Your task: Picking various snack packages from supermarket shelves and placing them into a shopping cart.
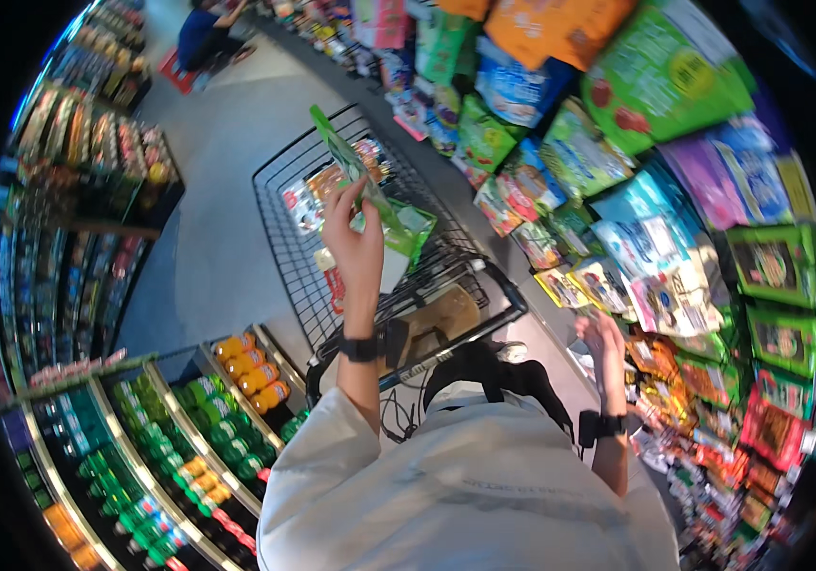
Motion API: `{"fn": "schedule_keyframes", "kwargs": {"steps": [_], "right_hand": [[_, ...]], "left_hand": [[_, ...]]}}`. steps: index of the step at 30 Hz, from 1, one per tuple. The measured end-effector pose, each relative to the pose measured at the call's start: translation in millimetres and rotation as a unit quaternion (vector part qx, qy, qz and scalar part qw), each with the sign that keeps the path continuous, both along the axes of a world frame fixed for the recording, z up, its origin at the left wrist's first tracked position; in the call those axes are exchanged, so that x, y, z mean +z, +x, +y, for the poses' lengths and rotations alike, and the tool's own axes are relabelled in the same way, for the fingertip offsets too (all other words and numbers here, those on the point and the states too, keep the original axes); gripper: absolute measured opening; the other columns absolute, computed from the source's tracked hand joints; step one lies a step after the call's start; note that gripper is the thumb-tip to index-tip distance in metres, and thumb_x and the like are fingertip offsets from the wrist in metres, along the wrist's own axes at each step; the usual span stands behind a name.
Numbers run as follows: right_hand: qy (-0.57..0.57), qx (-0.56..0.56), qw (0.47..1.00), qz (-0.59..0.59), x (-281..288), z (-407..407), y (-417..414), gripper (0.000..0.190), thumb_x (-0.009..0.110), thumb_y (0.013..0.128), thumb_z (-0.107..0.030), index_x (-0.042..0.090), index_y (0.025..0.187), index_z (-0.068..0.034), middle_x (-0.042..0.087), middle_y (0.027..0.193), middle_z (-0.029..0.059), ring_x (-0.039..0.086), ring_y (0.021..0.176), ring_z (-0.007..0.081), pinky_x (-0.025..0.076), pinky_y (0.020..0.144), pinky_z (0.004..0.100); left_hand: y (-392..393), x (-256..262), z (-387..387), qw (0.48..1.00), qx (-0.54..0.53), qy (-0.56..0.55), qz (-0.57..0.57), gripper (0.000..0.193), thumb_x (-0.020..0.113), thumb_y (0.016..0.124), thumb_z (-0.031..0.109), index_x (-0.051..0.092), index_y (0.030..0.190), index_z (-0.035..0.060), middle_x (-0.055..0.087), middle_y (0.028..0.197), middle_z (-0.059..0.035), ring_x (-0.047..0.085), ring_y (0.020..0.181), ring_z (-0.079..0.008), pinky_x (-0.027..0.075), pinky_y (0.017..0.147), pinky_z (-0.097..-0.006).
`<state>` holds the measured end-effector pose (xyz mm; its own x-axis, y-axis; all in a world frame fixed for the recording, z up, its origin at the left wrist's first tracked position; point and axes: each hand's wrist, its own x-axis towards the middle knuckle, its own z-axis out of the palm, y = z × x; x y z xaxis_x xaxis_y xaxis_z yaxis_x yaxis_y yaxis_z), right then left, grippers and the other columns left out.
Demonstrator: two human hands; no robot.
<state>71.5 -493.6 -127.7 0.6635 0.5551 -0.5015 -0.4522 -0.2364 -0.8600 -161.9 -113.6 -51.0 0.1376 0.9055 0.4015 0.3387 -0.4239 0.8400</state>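
Observation:
My left hand (352, 225) holds the edge of a green snack packet (340, 150) between thumb and fingers, above a black wire shopping cart (283, 264). Inside the cart lie several packages, among them a green bag (411, 232) and a white-and-red pack (301, 207). My right hand (601, 335) is off to the right, beside the snack shelf, near small yellow-and-white packets (597, 282). Its fingers are slightly bent and blurred; whether they touch a packet I cannot tell. The cart's black handle (511, 300) is between my arms, and neither hand is on it.
Shelves of bagged snacks (665, 86) line the right side. Bottled drinks (229, 435) fill a shelf at lower left, with orange bottles (254, 371) at its end. A display stand (115, 171) is at upper left. A person (201, 36) sits on a red stool (176, 71) farther up the aisle.

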Motion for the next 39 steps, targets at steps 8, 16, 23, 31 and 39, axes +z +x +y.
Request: {"fn": "schedule_keyframes", "kwargs": {"steps": [8, 16, 23, 31, 39], "right_hand": [[0.269, 0.152, 0.949, 0.068, 103, 43, -4, 0.078, 0.047, 0.098, -0.058, 0.027, 0.152, -0.007, 0.043, 0.146, 0.0206, 0.049, 0.13, 0.0308, 0.04, 0.11, 0.0464], [0.175, 0.15, 0.957, 0.176, 68, -73, 33, 0.042, 0.06, 0.096, -0.013, 0.051, 0.135, 0.001, 0.061, 0.127, 0.0096, 0.056, 0.117, 0.0163, 0.048, 0.097, 0.0315], [0.133, 0.182, 0.962, 0.157, -38, -214, 82, 0.05, 0.061, 0.084, -0.004, 0.053, 0.133, 0.004, 0.06, 0.13, 0.0131, 0.055, 0.12, 0.021, 0.042, 0.105, 0.0334], [0.055, 0.209, 0.965, 0.15, -108, -282, 90, 0.048, 0.061, 0.098, -0.029, 0.05, 0.137, -0.004, 0.056, 0.135, 0.0129, 0.049, 0.128, 0.0212, 0.041, 0.106, 0.0369], [0.019, -0.054, 0.988, 0.146, -246, -356, 152, 0.063, 0.035, 0.103, -0.054, 0.047, 0.136, -0.002, 0.057, 0.134, 0.0161, 0.049, 0.13, 0.0271, 0.029, 0.115, 0.0434]], "left_hand": [[56, 107, -158, 0.877, -0.46, 0.105, 0.091, 0.042, 0.066, 0.071, -0.004, 0.073, 0.11, 0.0117, 0.066, 0.108, -0.0106, 0.063, 0.109, -0.0293, 0.052, 0.089, -0.0397], [98, 65, -312, 0.683, -0.688, -0.116, 0.216, 0.042, 0.076, 0.077, 0.003, 0.069, 0.118, 0.0103, 0.062, 0.124, -0.0095, 0.057, 0.12, -0.0275, 0.046, 0.099, -0.0369], [139, -32, -403, 0.957, -0.249, -0.046, 0.143, 0.067, 0.081, 0.079, 0.012, 0.05, 0.138, 0.0009, 0.058, 0.132, -0.0158, 0.05, 0.128, -0.0281, 0.042, 0.105, -0.0399], [178, -186, -445, 0.783, -0.373, -0.497, -0.022, 0.04, 0.075, 0.088, 0.012, 0.059, 0.122, -0.0021, 0.07, 0.102, -0.0047, 0.065, 0.091, -0.0102, 0.051, 0.081, -0.0238], [218, -290, -460, 0.766, -0.44, -0.466, 0.041, 0.027, 0.068, 0.092, 0.015, 0.065, 0.111, -0.005, 0.07, 0.101, -0.0077, 0.062, 0.09, -0.0087, 0.05, 0.079, -0.0263]]}}
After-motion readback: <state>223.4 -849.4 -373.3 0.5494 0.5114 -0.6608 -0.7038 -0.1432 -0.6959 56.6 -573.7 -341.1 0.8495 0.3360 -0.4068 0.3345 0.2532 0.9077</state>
